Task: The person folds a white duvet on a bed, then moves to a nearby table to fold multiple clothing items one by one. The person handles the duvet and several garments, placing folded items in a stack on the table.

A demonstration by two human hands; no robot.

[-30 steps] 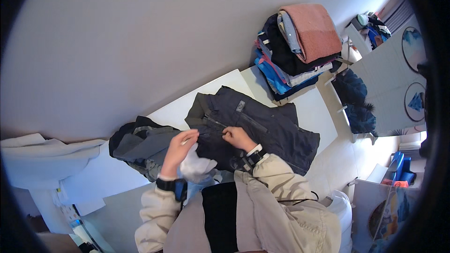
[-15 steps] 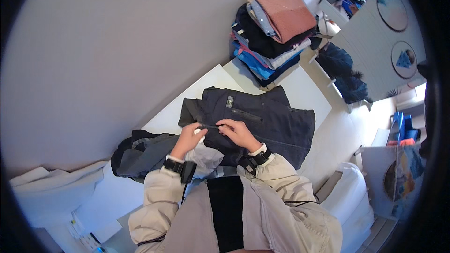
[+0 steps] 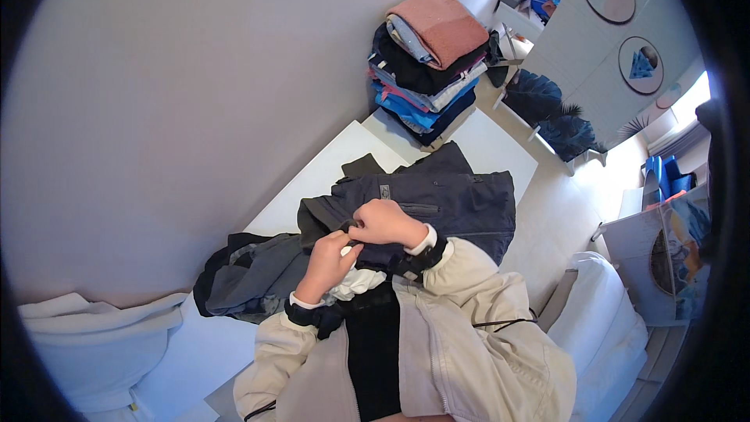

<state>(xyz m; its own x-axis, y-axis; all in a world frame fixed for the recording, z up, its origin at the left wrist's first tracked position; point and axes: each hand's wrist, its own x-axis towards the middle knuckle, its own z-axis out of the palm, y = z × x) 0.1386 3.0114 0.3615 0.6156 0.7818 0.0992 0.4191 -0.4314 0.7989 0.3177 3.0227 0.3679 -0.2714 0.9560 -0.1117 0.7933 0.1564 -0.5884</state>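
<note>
A dark navy jacket [image 3: 469, 207] with a chest zip pocket and a small patch lies spread in front of me. My left hand [image 3: 324, 267] is closed, its fingers pinching the jacket's edge near the collar. Close beside it, my right hand [image 3: 388, 223] grips the same edge with curled fingers. Under my hands a crumpled white cloth [image 3: 355, 285] shows in part. To the left, a heap of grey and black clothing [image 3: 258, 275] lies close to my left wrist.
The jacket rests on a white table [image 3: 312, 176] along a plain wall. Toward its far end stands a tall stack of folded clothes [image 3: 426, 82], topped by a pink-brown one. White fabric [image 3: 101, 336] lies at the left; a white padded item [image 3: 598, 328] is at the right.
My hands have drawn together, and the right now bends over the edge. The jacket's collar end has been pulled up and toward me. The whole view has shifted a little.
</note>
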